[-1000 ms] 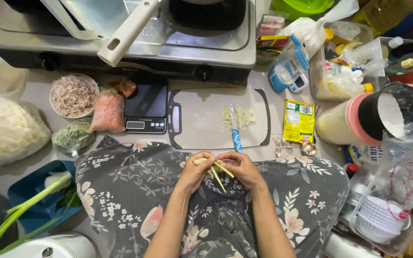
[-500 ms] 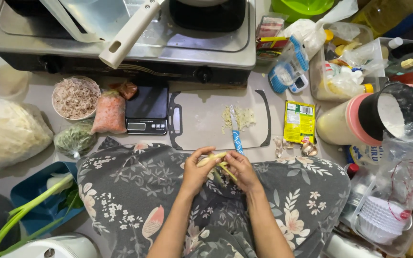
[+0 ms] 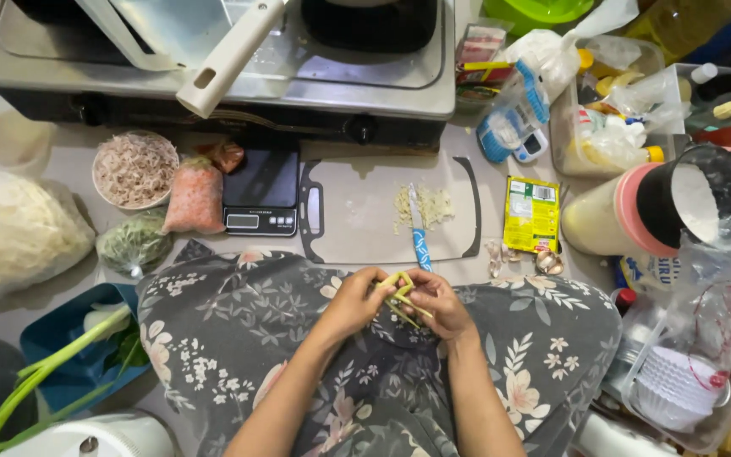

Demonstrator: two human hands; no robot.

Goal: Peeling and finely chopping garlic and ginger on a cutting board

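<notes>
1. Your left hand (image 3: 355,298) and right hand (image 3: 433,303) meet over your lap, just this side of the cutting board (image 3: 357,222), which serves as the landmark for everything below.
2. Both hands are closed narrowly around a small bundle of pale green stalks (image 3: 399,292); the fingers of each hand pinch it from its own side, and thin strips stick out between them.
3. The stalks sit above the floral cloth (image 3: 239,338) that covers your knees, near the board's closer edge but apart from it.
4. On the board lies a knife with a blue handle (image 3: 417,233), its blade touching a little heap of chopped pale bits (image 3: 430,206).
5. Just left of the board stands a black kitchen scale (image 3: 261,193), and left of that an orange bag (image 3: 195,196) and a round bowl of shredded dried food (image 3: 134,168).
6. Right of the board lies a yellow and green packet (image 3: 531,214), with a few garlic cloves (image 3: 543,261) below it.
7. Beyond the board is the gas stove (image 3: 213,76), with a pan's pale handle (image 3: 230,55) across it.
8. Well left of the board, by your knee, long green stems rest in a blue tray (image 3: 57,343).
</notes>
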